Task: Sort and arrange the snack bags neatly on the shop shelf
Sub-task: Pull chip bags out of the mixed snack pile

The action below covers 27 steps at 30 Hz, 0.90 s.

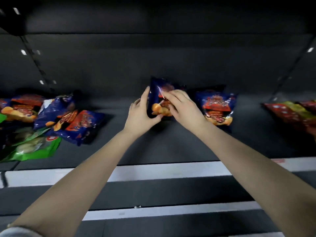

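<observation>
Dark shelf [171, 147] holds a blue bag [159, 88] upright at mid-depth. The left hand [140, 115] grips the bag's left edge, thumb under its bottom, and the right hand [183, 106] curls its fingers over the bag's front. Just right of it stands a second bag [217, 106]. Well left lies a pile [56, 117] of blue and green bags, and far right lie red bags [294, 113].

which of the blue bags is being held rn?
The centre blue bag, upright between the left grip and right grip. The blue bag to its right stands untouched; those in the left pile lie flat.
</observation>
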{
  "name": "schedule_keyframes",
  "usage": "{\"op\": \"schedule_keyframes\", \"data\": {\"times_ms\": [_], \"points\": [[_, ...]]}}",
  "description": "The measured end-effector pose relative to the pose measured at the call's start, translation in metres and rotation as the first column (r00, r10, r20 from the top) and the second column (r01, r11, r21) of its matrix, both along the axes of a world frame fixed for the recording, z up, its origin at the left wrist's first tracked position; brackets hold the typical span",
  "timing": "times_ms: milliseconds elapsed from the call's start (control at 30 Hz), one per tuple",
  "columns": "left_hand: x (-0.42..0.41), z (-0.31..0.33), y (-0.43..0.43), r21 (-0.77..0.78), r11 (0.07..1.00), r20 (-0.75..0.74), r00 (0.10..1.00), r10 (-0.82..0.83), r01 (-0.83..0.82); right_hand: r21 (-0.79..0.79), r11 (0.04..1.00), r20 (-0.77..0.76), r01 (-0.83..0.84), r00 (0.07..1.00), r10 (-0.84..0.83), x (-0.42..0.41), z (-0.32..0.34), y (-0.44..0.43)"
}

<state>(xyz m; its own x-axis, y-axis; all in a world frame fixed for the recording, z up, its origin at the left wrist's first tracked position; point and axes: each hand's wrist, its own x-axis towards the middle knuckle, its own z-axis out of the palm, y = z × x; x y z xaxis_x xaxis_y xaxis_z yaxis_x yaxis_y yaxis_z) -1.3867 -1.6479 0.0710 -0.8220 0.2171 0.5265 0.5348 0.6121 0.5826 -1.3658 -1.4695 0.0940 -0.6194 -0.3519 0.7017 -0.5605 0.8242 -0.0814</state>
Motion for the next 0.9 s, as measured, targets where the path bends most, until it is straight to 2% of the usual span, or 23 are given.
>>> {"op": "schedule_keyframes", "data": {"times_ms": [100,233,467,600,800,900], "points": [[0.003,-0.007,0.028,-0.042,0.996,0.084,0.993,-0.078,0.082,0.058,0.998,0.045,0.024,0.999,-0.027,0.019,-0.004,0.024],[0.005,-0.022,0.042,-0.075,0.992,0.161,0.983,-0.089,0.102,0.081,0.994,0.110,0.067,0.991,-0.076,0.039,-0.018,0.045],[-0.001,-0.028,0.039,-0.047,0.998,0.198,0.979,-0.037,0.048,0.020,0.985,0.214,0.173,0.961,-0.173,0.042,-0.031,0.057],[-0.003,-0.031,0.037,-0.100,0.995,0.202,0.979,0.012,0.009,0.049,0.983,0.286,0.179,0.940,-0.185,0.036,-0.036,0.051],[-0.011,-0.043,0.028,-0.287,0.955,0.186,0.975,0.125,-0.068,0.061,0.961,0.490,0.268,0.831,-0.263,0.014,-0.044,0.033],[-0.011,-0.049,0.024,-0.330,0.939,0.214,0.960,0.179,-0.101,0.094,0.942,0.563,0.321,0.764,-0.316,0.002,-0.047,0.024]]}}
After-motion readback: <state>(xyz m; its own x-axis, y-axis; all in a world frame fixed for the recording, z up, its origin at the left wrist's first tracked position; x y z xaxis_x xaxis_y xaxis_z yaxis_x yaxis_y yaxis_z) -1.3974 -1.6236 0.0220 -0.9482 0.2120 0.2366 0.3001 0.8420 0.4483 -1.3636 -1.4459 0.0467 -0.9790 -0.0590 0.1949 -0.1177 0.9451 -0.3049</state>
